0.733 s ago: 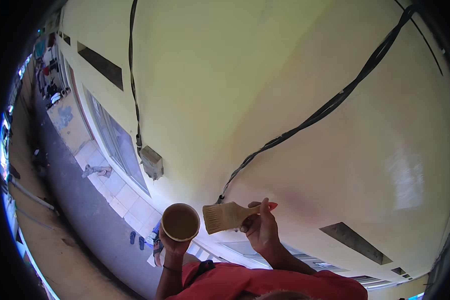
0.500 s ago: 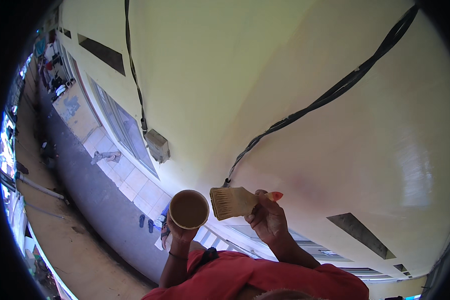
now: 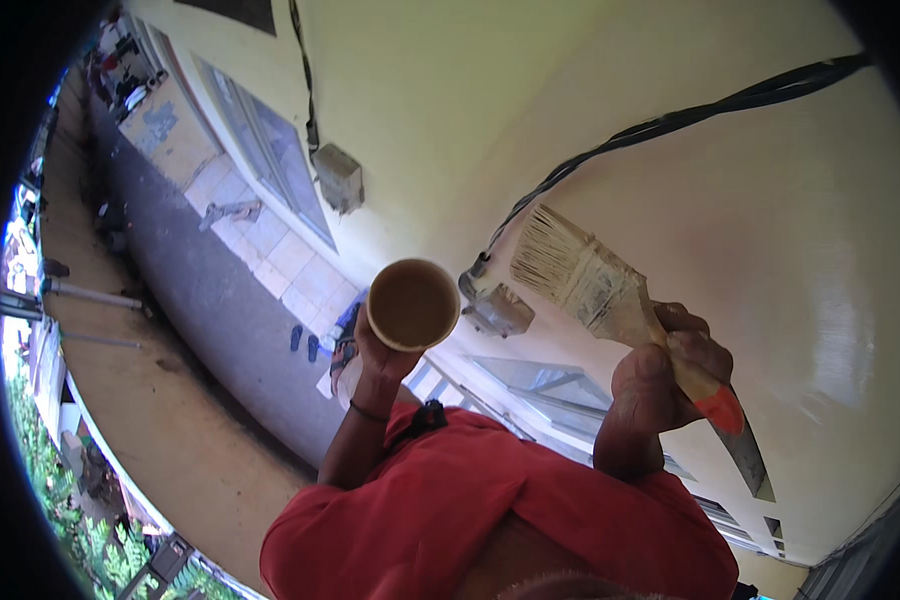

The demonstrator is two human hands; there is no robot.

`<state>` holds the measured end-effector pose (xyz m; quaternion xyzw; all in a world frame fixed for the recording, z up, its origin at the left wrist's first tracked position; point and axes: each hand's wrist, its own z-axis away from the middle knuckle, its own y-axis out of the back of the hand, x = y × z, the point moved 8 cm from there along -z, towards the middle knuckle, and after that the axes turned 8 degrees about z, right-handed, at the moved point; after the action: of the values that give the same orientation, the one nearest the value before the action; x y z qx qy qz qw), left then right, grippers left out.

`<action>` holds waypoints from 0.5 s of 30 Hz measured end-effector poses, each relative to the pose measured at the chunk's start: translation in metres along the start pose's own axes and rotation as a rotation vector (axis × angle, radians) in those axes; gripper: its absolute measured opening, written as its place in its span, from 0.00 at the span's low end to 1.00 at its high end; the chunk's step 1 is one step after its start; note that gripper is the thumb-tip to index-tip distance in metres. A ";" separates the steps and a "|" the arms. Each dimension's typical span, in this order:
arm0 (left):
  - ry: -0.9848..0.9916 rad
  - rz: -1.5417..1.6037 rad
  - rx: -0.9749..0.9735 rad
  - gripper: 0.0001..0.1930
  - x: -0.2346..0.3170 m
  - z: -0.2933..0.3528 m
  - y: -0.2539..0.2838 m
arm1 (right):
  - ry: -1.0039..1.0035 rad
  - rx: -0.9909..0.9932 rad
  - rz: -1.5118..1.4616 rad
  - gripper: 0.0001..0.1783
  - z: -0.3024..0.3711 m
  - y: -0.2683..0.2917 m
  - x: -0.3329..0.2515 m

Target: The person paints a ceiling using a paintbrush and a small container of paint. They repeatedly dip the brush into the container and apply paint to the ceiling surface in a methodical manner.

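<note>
Left hand [image 3: 383, 358]: fingers wrapped on cup [image 3: 413, 267], far side hidden; depth of brown contents [image 3: 413, 308] unclear. Right hand [image 3: 670, 372]: fingers closed round handle of brush [image 3: 608, 292], right of cup; bristle contact with wall [image 3: 770, 230] indeterminable.

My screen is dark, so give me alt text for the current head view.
The person's right hand holds a wide paintbrush with a red-tipped handle, and the left hand holds a round cup with brownish contents. The person wears a red top; beyond is a pale wall with black cables and small boxes.
</note>
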<state>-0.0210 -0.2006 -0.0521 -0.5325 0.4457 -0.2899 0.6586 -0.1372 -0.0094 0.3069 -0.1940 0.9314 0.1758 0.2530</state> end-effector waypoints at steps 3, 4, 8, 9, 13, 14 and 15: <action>0.013 0.013 0.020 0.30 -0.001 -0.008 -0.002 | -0.115 -0.083 -0.047 0.20 0.005 -0.033 0.003; 0.056 0.030 -0.028 0.31 -0.007 -0.009 -0.017 | -0.128 -0.111 -0.055 0.20 0.005 -0.042 0.004; 0.005 0.089 -0.120 0.32 0.003 -0.007 -0.028 | -0.179 -0.289 -0.033 0.16 0.016 -0.084 0.030; 0.001 0.087 -0.126 0.32 0.005 -0.008 -0.030 | -0.204 -0.324 -0.031 0.15 0.023 -0.090 0.037; -0.009 0.089 -0.129 0.31 0.009 -0.005 -0.033 | -0.188 -0.432 0.082 0.18 0.042 -0.114 0.058; -0.011 0.087 -0.109 0.31 0.010 -0.005 -0.031 | -0.072 -0.429 0.153 0.17 0.040 -0.121 0.056; -0.012 0.085 -0.089 0.31 0.011 -0.004 -0.030 | -0.104 -0.461 0.172 0.16 0.044 -0.125 0.060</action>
<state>-0.0172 -0.2197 -0.0265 -0.5436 0.4763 -0.2386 0.6486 -0.1112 -0.1151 0.2104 -0.1571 0.8656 0.4141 0.2338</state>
